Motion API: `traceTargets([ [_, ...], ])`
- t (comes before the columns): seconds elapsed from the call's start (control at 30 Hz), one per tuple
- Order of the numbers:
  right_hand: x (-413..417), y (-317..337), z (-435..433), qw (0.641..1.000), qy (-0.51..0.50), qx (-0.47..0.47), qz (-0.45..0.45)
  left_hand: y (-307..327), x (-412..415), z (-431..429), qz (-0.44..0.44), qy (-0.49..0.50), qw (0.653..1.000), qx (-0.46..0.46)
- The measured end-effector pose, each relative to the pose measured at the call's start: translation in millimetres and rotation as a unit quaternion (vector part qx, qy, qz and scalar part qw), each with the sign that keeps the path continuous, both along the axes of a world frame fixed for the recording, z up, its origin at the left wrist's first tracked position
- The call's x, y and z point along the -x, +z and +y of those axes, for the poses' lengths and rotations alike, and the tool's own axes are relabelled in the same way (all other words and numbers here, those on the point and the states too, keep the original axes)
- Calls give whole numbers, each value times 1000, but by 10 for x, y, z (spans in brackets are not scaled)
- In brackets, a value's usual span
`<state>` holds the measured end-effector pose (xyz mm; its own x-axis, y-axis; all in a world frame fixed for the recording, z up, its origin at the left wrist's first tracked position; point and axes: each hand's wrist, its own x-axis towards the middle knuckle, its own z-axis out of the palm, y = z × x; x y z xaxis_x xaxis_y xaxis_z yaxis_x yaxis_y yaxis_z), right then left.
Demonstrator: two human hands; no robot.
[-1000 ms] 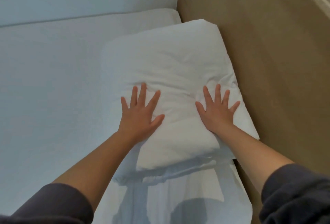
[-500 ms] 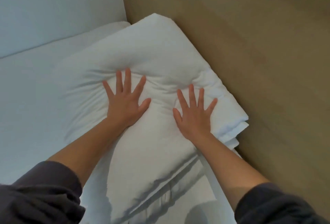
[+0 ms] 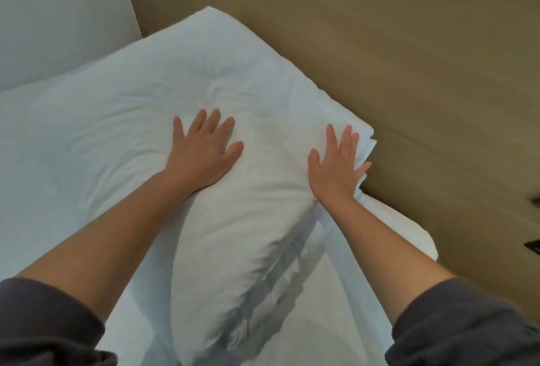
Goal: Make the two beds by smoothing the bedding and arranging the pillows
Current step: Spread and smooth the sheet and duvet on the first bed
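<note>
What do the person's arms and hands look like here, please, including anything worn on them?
Both forearms are bare, with dark grey sleeves pushed up toward the elbows. The left hand and right hand are bare too: no gloves, rings, watch or bracelet show.

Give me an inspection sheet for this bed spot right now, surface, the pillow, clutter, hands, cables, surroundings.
Surface: white sheet, mostly smooth.
Job's things: white pillow, lying flat by the wooden panel, creased near the hands; folded white bedding under its right end.
Clutter: nothing seen.
Hands: left hand flat, fingers spread, on the pillow's middle; right hand flat on the pillow's right edge. Neither grips.
Cables: nothing seen.
Surroundings: tan wooden panel along the right; pale wall behind; dark fittings at the right edge, too cut off to tell.
</note>
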<state>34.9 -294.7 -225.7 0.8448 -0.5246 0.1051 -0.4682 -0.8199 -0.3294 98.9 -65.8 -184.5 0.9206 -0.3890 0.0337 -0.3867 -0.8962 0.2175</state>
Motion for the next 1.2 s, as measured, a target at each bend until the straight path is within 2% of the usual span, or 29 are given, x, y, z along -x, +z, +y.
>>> traceTargets([
  [0.07,311,-43,32,979,-80,-179,-56,59,288,-28,8,-17,1000,18],
  [0.17,849,-219,152,881,-153,-437,-94,138,729,-106,9,-54,998,2],
  [0.23,1158,-355,313,835,-164,-521,-67,207,1010,-177,-13,-67,997,-28],
  [0.33,1306,-448,557,770,-146,-617,-69,299,1388,-272,-100,-57,987,-111],
  [0.4,1320,-435,684,702,-154,-691,-80,307,1560,-314,-147,-57,975,-156],
  [0.5,1290,-435,804,633,-158,-751,-102,369,1636,-394,-154,-61,969,-182],
  [0.6,1178,-331,861,617,-105,-771,-120,468,1644,-468,-195,-96,958,-185],
  [0.67,1165,-247,828,626,-78,-769,-101,502,1676,-463,-193,-116,945,-236],
  [0.77,1262,-263,646,693,-99,-709,-87,492,1681,-489,-163,-114,939,-282],
  [0.83,1243,-352,410,729,-185,-641,-155,540,1626,-607,-160,-105,945,-264],
  [0.87,1216,-382,280,727,-226,-619,-193,556,1585,-691,-167,-102,948,-251],
  [0.93,1134,-431,54,687,-268,-633,-235,563,1492,-896,-188,-98,947,-240],
  [1.0,1026,-464,-83,640,-268,-674,-255,527,1410,-1142,-206,-95,943,-243],
  [1.03,970,-458,-124,628,-258,-688,-256,497,1368,-1275,-210,-91,943,-241],
  [1.2,702,-495,-147,606,-220,-728,-235,352,1010,-1850,-237,-38,947,-215],
])
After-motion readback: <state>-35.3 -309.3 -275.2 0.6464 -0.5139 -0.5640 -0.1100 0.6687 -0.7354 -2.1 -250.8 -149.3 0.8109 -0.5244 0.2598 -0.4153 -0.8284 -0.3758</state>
